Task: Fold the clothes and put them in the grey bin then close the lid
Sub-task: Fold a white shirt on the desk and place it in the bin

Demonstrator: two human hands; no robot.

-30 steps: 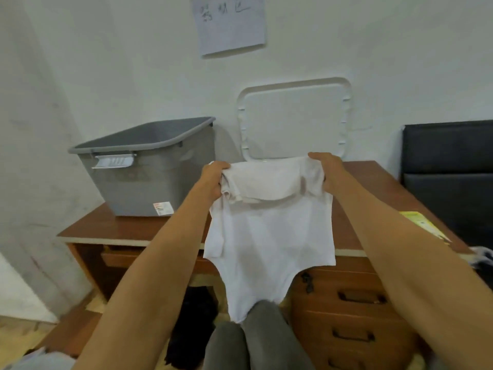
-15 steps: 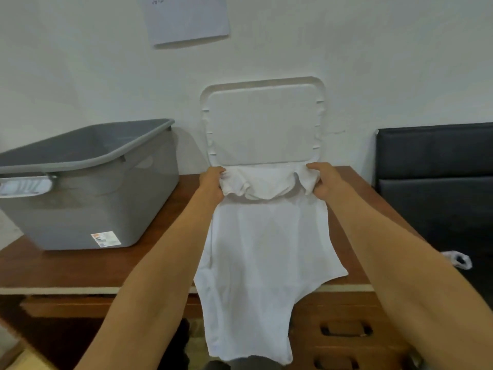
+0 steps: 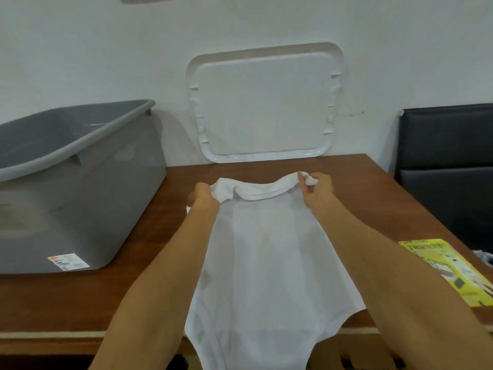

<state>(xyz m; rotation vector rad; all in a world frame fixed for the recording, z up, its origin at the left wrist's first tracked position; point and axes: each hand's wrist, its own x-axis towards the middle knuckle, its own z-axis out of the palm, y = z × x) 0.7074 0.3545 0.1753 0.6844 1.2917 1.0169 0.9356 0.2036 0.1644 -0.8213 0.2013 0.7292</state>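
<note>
Garment (image 3: 266,263) now down on wooden desk (image 3: 360,198)

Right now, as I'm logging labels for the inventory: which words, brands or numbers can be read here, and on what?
No text can be read.
Sticker on the grey bin: print too blurred.
Yellow leaflet on the table: heading and small print, too blurred.
White garment: no print shows.

Grey bin (image 3: 80,198): grey plastic tub, upright, open-topped, white label low on its front.
White garment (image 3: 266,263): short-sleeved, right of the grey bin, spread on the surface (image 3: 360,198), collar farthest, hem hanging over the near edge.
Lid (image 3: 264,108): white rounded rectangle, standing on edge, right of the grey bin.
</note>
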